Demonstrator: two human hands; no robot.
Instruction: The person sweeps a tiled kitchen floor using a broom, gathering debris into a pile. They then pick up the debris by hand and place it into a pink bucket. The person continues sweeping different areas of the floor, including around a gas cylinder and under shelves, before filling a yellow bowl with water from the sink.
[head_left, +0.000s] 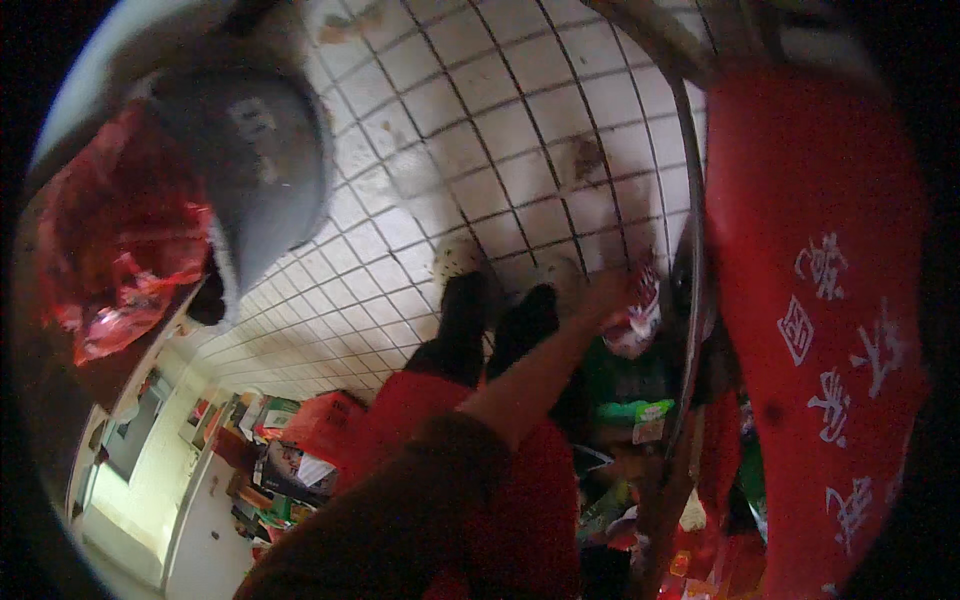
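Note:
My left arm, in a dark sleeve, reaches across from the lower left. My left hand is at a red-and-white packet, above the dark green goods under it. Shadow and blur hide the fingers, so the grip on the packet cannot be made out. Just below sits a green package with a bright green label. My right hand is out of view. My feet in light-coloured shoes stand on the tiled floor, with red clothing over my legs.
A curved metal tube runs beside a large red sheet bearing white writing on the right. To the left, a translucent red plastic bag lies against a grey object. Boxes and a red bag crowd the lower left.

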